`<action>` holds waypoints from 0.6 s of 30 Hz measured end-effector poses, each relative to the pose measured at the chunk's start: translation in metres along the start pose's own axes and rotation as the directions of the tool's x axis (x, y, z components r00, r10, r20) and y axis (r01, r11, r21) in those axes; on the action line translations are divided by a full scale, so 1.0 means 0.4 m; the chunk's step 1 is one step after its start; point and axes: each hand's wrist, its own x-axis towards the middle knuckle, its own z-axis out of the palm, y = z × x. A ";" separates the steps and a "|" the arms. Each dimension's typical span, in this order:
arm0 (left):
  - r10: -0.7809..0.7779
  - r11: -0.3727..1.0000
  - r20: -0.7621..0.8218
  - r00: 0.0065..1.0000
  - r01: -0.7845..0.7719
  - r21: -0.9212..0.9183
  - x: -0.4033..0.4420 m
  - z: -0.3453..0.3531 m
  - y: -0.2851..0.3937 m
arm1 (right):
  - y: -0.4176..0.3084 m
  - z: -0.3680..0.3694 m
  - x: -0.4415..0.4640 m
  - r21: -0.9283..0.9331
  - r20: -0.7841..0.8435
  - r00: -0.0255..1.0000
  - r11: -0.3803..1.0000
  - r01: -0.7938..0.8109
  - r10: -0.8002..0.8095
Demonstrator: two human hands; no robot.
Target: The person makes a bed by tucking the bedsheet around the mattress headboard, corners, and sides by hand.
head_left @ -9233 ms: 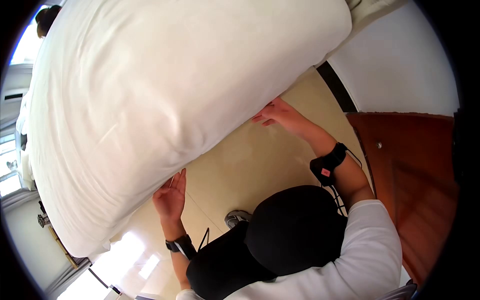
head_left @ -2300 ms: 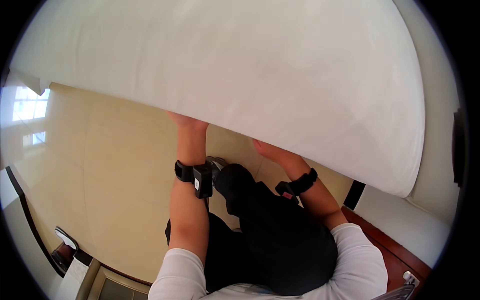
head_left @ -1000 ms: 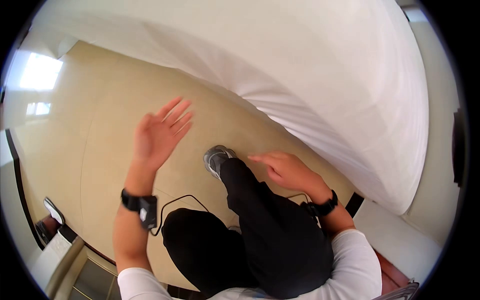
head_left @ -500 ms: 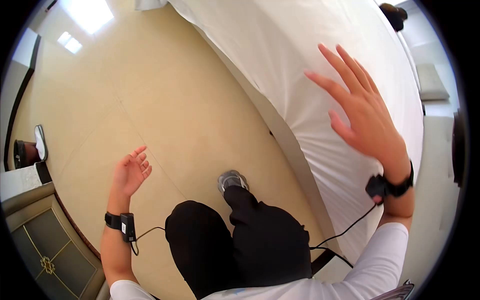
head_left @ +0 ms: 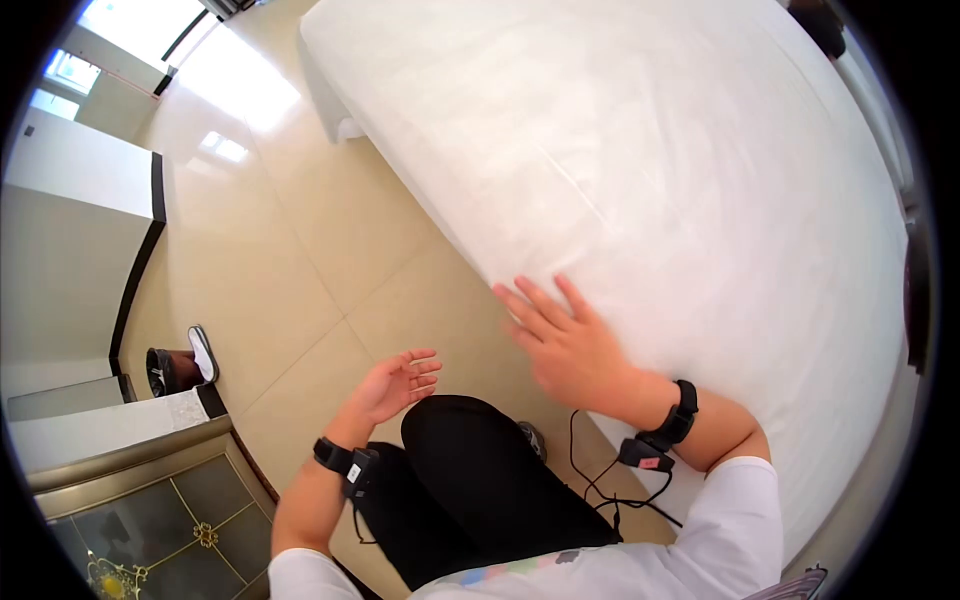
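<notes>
A white sheet (head_left: 640,150) covers the bed on the right, with faint creases on top and its side hanging down. My right hand (head_left: 572,350) is at the near edge of the sheet, palm down with fingers spread; whether it presses on the cloth I cannot tell. My left hand (head_left: 398,386) hangs in the air above my knee, palm turned sideways, fingers loosely apart and holding nothing. Each wrist wears a black strap with a small box, such as the right wristband (head_left: 668,430), and thin cables run from them.
Pale glossy floor tiles (head_left: 300,250) lie left of the bed. A cabinet with dark glass panels (head_left: 190,510) stands at lower left. Beyond it are a dark bin-like container (head_left: 170,372) and a white slipper (head_left: 203,354). A white wall unit (head_left: 80,170) stands farther off.
My view has lifted, showing more of the bed top. My right hand has moved down and left to the sheet's edge. My left hand appears farther right, nearer my knee.
</notes>
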 end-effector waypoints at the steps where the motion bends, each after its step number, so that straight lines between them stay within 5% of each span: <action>1: 0.012 1.000 -0.010 1.000 -0.012 0.005 -0.015 -0.015 0.001 | -0.027 0.018 -0.021 0.016 0.023 1.000 1.000 0.000 -0.001; 4: 0.011 0.984 -0.044 0.999 -0.003 0.176 -0.035 0.002 0.048 | -0.052 0.030 -0.081 0.047 0.071 0.997 0.999 0.019 -0.022; 6: 0.066 0.871 -0.116 0.991 -0.001 0.491 -0.025 -0.005 0.110 | -0.069 0.013 -0.067 0.048 0.123 0.992 0.998 0.035 -0.040; 12: -0.082 0.847 0.127 0.988 0.002 0.531 0.136 -0.176 0.139 | -0.196 0.060 -0.107 -0.013 0.230 0.972 0.999 -0.042 0.044; 14: -0.123 0.878 0.152 0.981 0.036 0.477 0.234 -0.249 0.119 | -0.236 0.103 -0.119 -0.229 0.180 0.974 0.969 -0.093 0.136; 18: -0.049 0.829 0.055 0.997 0.010 0.560 0.443 -0.320 0.055 | -0.319 0.189 -0.108 -0.309 0.214 0.953 0.941 -0.140 0.212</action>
